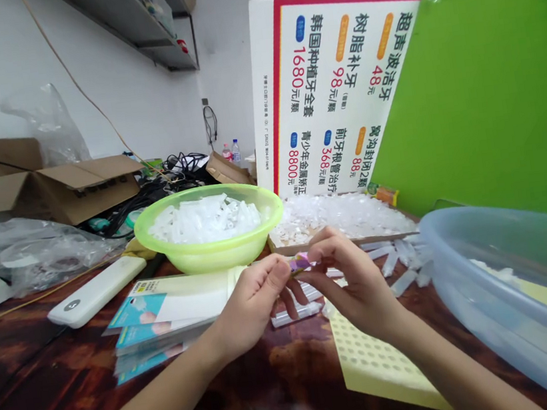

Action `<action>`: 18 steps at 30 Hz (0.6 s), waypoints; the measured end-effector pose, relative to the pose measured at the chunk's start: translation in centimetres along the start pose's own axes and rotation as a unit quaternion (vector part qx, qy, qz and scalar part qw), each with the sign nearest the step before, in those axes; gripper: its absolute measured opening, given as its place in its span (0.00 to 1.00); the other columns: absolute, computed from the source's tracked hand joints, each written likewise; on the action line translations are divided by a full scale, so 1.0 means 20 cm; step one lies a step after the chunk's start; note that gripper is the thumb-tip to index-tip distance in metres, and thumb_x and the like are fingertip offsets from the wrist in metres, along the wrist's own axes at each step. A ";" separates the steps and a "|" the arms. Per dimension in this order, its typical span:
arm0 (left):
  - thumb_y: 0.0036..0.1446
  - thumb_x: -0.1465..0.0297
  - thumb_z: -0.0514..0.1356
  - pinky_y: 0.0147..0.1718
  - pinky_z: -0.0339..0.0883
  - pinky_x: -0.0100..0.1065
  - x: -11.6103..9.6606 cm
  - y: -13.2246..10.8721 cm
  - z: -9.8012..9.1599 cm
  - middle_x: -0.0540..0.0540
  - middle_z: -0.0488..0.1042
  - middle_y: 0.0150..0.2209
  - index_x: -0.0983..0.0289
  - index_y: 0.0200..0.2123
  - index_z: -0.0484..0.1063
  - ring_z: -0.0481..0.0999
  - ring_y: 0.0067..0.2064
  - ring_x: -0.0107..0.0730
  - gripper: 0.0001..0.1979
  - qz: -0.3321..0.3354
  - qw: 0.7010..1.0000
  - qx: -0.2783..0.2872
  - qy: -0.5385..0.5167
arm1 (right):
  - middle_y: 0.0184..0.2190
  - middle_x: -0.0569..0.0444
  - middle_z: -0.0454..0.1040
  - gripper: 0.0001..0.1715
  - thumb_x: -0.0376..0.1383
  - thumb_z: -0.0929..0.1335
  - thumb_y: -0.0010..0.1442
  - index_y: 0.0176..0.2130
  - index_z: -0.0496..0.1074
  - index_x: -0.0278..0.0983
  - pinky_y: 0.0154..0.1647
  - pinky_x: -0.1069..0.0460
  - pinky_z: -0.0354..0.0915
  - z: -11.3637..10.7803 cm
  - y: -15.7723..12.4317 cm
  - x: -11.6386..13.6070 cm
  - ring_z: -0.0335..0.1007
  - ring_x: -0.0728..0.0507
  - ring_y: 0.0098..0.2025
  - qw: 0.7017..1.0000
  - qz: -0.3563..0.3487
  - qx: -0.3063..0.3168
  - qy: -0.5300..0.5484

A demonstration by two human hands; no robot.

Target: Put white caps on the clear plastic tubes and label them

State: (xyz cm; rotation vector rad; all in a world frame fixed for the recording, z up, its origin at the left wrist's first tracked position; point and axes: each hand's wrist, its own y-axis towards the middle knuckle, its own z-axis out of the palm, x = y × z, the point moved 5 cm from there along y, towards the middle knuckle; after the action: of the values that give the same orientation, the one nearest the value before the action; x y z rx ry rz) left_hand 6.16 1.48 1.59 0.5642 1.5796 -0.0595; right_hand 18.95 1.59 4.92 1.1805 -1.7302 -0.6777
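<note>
My left hand (260, 295) and my right hand (357, 281) meet above the middle of the table. Between their fingertips is a small purple-and-yellow packet (300, 263), which looks like shiny wrapper; its contents are hidden. Thumb and fingers of each hand pinch it from opposite sides. Under the hands lie clear plastic tubes (293, 315). Below my right hand is a pale yellow sheet (374, 353) with rows of round dots. Printed blue-and-white packaging bags (166, 306) are fanned out to the left of my left hand.
A lime-green bowl (210, 257) full of clear plastic pieces stands behind the bags. A shallow cardboard tray (309, 247) holds more small pieces. At right stands a translucent blue basin (471, 293). A white power bank-like device (96, 292) and an opened carton (85, 189) are left.
</note>
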 end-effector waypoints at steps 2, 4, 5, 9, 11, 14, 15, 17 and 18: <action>0.65 0.57 0.48 0.22 0.60 0.25 -0.01 0.00 -0.01 0.52 0.70 0.27 0.66 0.33 0.65 0.70 0.25 0.25 0.18 0.017 1.000 -0.012 0.023 | 0.32 0.55 0.62 0.09 0.25 0.65 0.60 0.36 0.64 0.38 0.28 0.55 0.61 -0.01 0.00 -0.01 0.61 0.49 0.32 0.999 0.013 0.004 0.029; 0.64 0.57 0.50 0.24 0.61 0.26 -0.02 0.00 -0.03 0.52 0.71 0.28 0.66 0.32 0.65 0.70 0.27 0.26 0.18 0.035 0.998 -0.015 0.054 | 0.31 0.55 0.62 0.08 0.25 0.65 0.60 0.34 0.65 0.38 0.28 0.54 0.61 -0.01 0.00 -0.02 0.61 0.49 0.32 0.999 0.021 0.004 0.045; 0.64 0.56 0.50 0.25 0.61 0.26 -0.03 0.00 -0.03 0.52 0.70 0.27 0.66 0.31 0.66 0.69 0.27 0.26 0.19 0.038 0.997 -0.012 0.064 | 0.31 0.55 0.62 0.08 0.25 0.65 0.60 0.34 0.65 0.38 0.29 0.54 0.61 -0.01 0.00 -0.03 0.61 0.49 0.32 0.998 0.026 0.004 0.050; 0.64 0.56 0.49 0.24 0.61 0.28 -0.02 0.01 -0.04 0.50 0.69 0.26 0.66 0.32 0.66 0.67 0.23 0.24 0.19 -0.001 0.999 0.008 0.051 | 0.29 0.55 0.63 0.08 0.25 0.65 0.60 0.32 0.65 0.38 0.28 0.53 0.60 0.00 0.00 -0.03 0.61 0.49 0.30 0.999 0.031 -0.002 0.016; 0.64 0.57 0.50 0.23 0.60 0.27 -0.01 0.01 -0.03 0.50 0.68 0.26 0.66 0.32 0.66 0.66 0.22 0.23 0.18 -0.023 0.999 0.012 0.026 | 0.29 0.55 0.63 0.09 0.24 0.64 0.59 0.33 0.65 0.37 0.28 0.53 0.60 0.00 0.01 0.00 0.61 0.49 0.30 1.000 0.006 -0.003 -0.021; 0.63 0.57 0.50 0.20 0.57 0.26 0.01 0.01 -0.01 0.49 0.67 0.24 0.66 0.29 0.66 0.63 0.22 0.23 0.19 -0.045 0.998 0.007 -0.043 | 0.29 0.53 0.65 0.11 0.22 0.63 0.58 0.35 0.66 0.37 0.28 0.53 0.63 0.01 0.00 0.05 0.64 0.47 0.30 0.991 -0.080 -0.008 -0.109; 0.63 0.56 0.50 0.19 0.56 0.26 0.02 0.01 -0.01 0.49 0.66 0.23 0.65 0.27 0.65 0.63 0.21 0.23 0.20 -0.054 0.996 0.004 -0.072 | 0.29 0.52 0.66 0.12 0.22 0.62 0.58 0.36 0.66 0.37 0.27 0.52 0.63 0.02 -0.01 0.08 0.65 0.47 0.30 0.981 -0.121 -0.010 -0.150; 0.61 0.56 0.52 0.18 0.55 0.25 0.04 0.00 0.01 0.48 0.64 0.21 0.65 0.26 0.64 0.61 0.20 0.22 0.19 -0.075 0.989 -0.004 -0.125 | 0.30 0.50 0.68 0.13 0.22 0.62 0.57 0.38 0.67 0.37 0.27 0.51 0.64 0.03 -0.04 0.11 0.66 0.46 0.29 0.954 -0.198 -0.016 -0.226; 0.61 0.55 0.53 0.18 0.54 0.24 0.04 0.00 0.01 0.47 0.64 0.21 0.65 0.26 0.64 0.60 0.20 0.22 0.19 -0.084 0.986 -0.006 -0.144 | 0.30 0.50 0.69 0.13 0.22 0.63 0.57 0.39 0.67 0.37 0.27 0.51 0.64 0.03 -0.05 0.12 0.66 0.46 0.28 0.942 -0.223 -0.022 -0.250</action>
State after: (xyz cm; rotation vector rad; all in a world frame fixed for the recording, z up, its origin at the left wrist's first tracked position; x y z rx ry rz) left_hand 6.36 1.62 0.71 0.3908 1.3400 -0.2483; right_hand 18.45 -1.11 4.74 1.4751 -1.8464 -1.3804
